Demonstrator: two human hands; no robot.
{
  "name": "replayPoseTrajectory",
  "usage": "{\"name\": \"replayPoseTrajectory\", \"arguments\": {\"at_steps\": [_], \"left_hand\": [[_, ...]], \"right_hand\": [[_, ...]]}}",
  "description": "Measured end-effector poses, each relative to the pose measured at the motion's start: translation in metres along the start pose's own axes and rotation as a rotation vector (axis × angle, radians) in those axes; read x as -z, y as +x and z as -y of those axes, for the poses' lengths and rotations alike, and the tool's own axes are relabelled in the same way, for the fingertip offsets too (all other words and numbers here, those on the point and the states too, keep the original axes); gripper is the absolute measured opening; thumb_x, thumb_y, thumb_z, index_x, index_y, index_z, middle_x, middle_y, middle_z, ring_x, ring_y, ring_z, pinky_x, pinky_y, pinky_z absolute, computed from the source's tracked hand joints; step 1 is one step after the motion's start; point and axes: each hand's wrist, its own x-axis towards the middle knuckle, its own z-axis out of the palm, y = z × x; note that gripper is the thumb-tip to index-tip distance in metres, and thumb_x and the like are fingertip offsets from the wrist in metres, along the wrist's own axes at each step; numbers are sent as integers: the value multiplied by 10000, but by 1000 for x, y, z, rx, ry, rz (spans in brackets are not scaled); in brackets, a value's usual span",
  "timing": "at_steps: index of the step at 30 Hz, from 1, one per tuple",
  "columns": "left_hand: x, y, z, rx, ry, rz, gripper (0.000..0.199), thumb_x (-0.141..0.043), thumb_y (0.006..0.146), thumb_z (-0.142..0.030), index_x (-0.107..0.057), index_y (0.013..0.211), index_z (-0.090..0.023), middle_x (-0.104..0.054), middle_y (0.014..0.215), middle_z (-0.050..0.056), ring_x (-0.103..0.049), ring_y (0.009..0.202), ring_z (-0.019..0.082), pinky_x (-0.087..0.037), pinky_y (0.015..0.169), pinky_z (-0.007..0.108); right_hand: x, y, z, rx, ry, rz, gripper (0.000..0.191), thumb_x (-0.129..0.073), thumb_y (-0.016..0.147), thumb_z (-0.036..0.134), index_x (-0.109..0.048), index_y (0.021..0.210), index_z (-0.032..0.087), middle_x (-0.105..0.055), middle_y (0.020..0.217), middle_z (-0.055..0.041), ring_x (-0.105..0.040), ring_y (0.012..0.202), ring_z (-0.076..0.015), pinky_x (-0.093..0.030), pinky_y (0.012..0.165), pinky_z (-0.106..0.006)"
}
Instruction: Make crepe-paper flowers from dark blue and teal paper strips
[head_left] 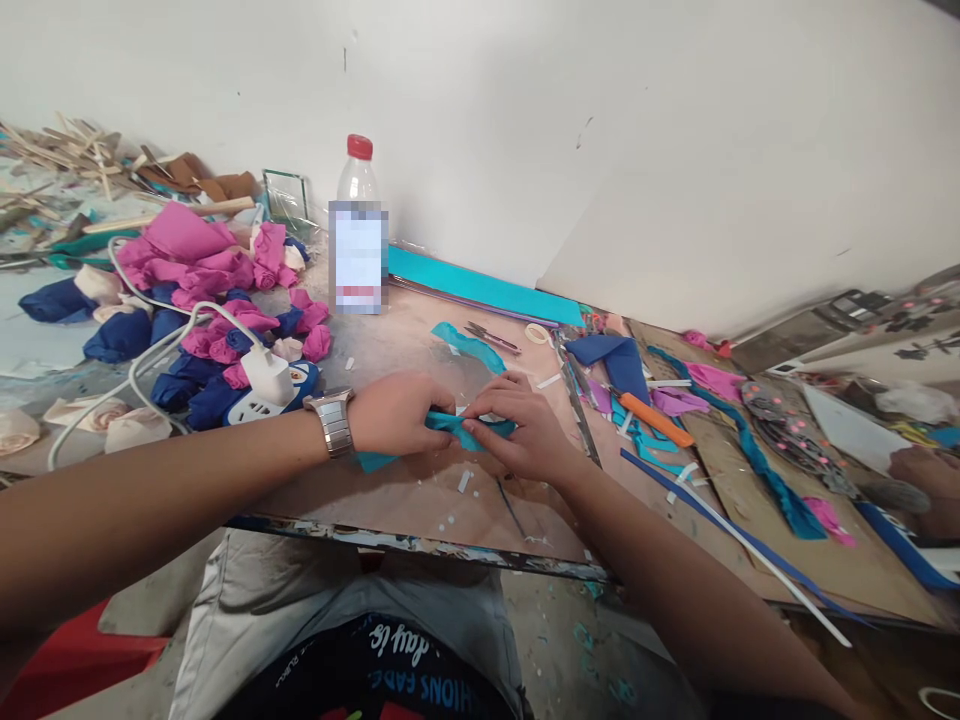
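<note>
A teal crepe paper strip (448, 421) runs between my two hands above the table. My left hand (394, 412), with a metal watch on its wrist, is closed on the strip's left part, and a teal end hangs out below it. From the other side, the fingers of my right hand (525, 425) pinch the same strip. Beyond them, a crinkled teal strip (469, 345) lies on the board, close to dark-bladed snips (491, 337) and a roll of tape (536, 333).
Pink, navy and cream paper flowers (187, 260) crowd the left around a white cable and power strip (266, 385). A red-capped bottle (360, 220) stands by the wall. An orange utility knife (652, 417) lies among scraps at right. A person's hand (926, 475) shows at the far right.
</note>
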Motion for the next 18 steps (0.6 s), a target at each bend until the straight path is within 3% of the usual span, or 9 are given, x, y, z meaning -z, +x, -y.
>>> {"name": "replayPoseTrajectory", "arguments": {"at_steps": [6, 11, 18], "left_hand": [[4, 0, 0, -56, -74, -10, 329, -528, 937, -373, -691, 726, -180, -627, 622, -12, -481, 582, 122, -280, 589, 290], [0, 3, 3, -61, -71, -6, 364, -512, 964, -399, -678, 732, -173, -609, 625, -14, -460, 583, 118, -257, 585, 297], [1, 3, 2, -4, -93, 43, 377, -530, 962, -435, -687, 745, -170, -607, 632, -9, -467, 594, 121, -265, 591, 287]], "right_hand": [[3, 0, -3, 11, -52, 2, 59, -654, 913, 219, -682, 863, 229, -739, 805, -10, -664, 841, -205, -391, 927, -444], [2, -1, -4, 13, -50, -2, 30, -679, 920, 250, -701, 921, 230, -758, 846, -16, -669, 863, -207, -390, 936, -441], [2, -2, -4, 12, -79, 18, 62, -676, 916, 225, -673, 854, 223, -741, 812, -8, -652, 856, -201, -370, 947, -442]]}}
